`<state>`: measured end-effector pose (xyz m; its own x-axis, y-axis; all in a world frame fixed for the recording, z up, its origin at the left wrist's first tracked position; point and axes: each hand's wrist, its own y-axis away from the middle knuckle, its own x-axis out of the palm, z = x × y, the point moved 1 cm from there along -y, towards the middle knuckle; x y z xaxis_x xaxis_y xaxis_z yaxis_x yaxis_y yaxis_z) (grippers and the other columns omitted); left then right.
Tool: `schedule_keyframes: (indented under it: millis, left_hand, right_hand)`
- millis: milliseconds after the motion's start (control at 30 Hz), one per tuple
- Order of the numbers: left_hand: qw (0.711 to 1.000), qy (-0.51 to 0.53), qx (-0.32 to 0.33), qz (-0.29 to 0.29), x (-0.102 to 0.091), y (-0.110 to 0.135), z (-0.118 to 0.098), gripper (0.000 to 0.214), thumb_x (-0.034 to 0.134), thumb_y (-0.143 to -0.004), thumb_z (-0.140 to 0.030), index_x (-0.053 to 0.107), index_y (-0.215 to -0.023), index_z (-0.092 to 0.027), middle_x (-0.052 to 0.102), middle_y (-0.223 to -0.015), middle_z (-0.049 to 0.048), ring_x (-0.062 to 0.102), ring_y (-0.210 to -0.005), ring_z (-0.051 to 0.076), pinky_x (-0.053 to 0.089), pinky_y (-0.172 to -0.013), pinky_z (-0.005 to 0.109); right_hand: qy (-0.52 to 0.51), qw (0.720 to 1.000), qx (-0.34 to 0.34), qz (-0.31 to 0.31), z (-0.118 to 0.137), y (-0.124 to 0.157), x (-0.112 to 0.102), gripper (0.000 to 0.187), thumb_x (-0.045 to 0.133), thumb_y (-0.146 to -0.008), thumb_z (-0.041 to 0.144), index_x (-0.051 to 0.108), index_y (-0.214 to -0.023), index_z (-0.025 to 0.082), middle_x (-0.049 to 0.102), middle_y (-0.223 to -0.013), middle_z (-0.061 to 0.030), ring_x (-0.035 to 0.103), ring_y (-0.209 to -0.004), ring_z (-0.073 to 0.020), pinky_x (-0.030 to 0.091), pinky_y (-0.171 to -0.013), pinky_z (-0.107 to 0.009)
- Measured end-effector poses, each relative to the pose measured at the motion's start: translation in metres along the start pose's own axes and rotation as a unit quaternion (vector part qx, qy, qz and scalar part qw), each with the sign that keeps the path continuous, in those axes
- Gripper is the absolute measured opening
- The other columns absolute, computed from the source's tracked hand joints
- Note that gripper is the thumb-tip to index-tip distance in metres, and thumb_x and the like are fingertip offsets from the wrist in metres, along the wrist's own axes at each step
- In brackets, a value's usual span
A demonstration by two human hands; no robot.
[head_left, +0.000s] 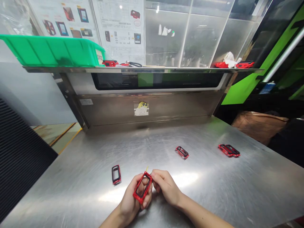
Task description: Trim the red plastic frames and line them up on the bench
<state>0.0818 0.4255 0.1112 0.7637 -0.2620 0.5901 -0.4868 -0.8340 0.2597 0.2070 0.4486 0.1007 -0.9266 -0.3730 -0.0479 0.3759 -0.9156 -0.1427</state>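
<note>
A red plastic frame with a black inner edge (136, 193) lies tilted in my left hand (129, 199), whose fingers are wrapped round it from behind. My right hand (166, 185) is closed in a pinch at the upper right corner of this frame. What is between those fingertips is too small to make out. A thin yellow strip or tip (147, 169) sticks up just above the frame's top end. On the steel table to the left lies a similar black and red frame (113, 174). Another red and black frame (182, 152) rests beyond my right hand.
Farther right on the steel table (90, 152) lie frames side by side (229, 150). Above the back panel runs a shelf (161, 70) with a green bin (54, 50), red parts (110, 63) and crumpled white material (230, 59). A brown bag or box (260, 125) stands beyond the right edge.
</note>
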Motion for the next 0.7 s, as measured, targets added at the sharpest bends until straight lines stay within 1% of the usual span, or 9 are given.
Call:
schedule_keyframes:
  millis: [133, 400, 567, 700]
  left_hand:
    - [1.000, 0.000, -0.006, 0.007, -0.0001, -0.0008, -0.0007, 0.043, 0.044, -0.077, -0.054, 0.050, -0.054, -0.017, 0.035, -0.033, -0.0062, 0.026, -0.030, 0.006, 0.017, -0.037, 0.021]
    - [1.000, 0.006, -0.003, 0.003, -0.0002, 0.0014, -0.0011, 0.042, 0.046, -0.075, -0.052, 0.049, -0.052, -0.017, 0.036, -0.034, -0.0060, 0.027, -0.030, 0.006, 0.017, -0.036, 0.021]
    - [1.000, 0.000, -0.010, -0.003, -0.0013, 0.0000, 0.0000, 0.043, 0.045, -0.075, -0.054, 0.050, -0.053, -0.017, 0.035, -0.033, -0.0061, 0.026, -0.030, 0.006, 0.017, -0.037, 0.021]
    - [1.000, -0.003, -0.010, -0.004, 0.0008, -0.0008, -0.0012, 0.043, 0.045, -0.075, -0.053, 0.048, -0.052, -0.018, 0.035, -0.033, -0.0062, 0.026, -0.030, 0.006, 0.016, -0.037, 0.022]
  right_hand:
    - [0.006, 1.000, -0.005, 0.003, -0.0004, 0.0000, -0.0004, 0.059, 0.039, -0.085, 0.067, 0.041, -0.052, 0.018, 0.039, -0.047, 0.0025, 0.037, -0.045, -0.0106, 0.029, -0.046, -0.022]
    - [0.011, 1.000, -0.004, 0.004, 0.0004, 0.0006, -0.0005, 0.060, 0.039, -0.085, 0.068, 0.042, -0.052, 0.017, 0.040, -0.047, 0.0027, 0.037, -0.045, -0.0103, 0.029, -0.046, -0.022]
    - [0.010, 1.000, 0.001, 0.004, -0.0005, 0.0002, -0.0014, 0.060, 0.040, -0.084, 0.068, 0.043, -0.053, 0.017, 0.040, -0.046, 0.0029, 0.037, -0.045, -0.0102, 0.029, -0.046, -0.022]
    - [0.008, 1.000, 0.003, 0.004, 0.0006, -0.0001, -0.0012, 0.060, 0.040, -0.084, 0.068, 0.043, -0.052, 0.017, 0.039, -0.045, 0.0032, 0.036, -0.044, -0.0100, 0.029, -0.046, -0.021]
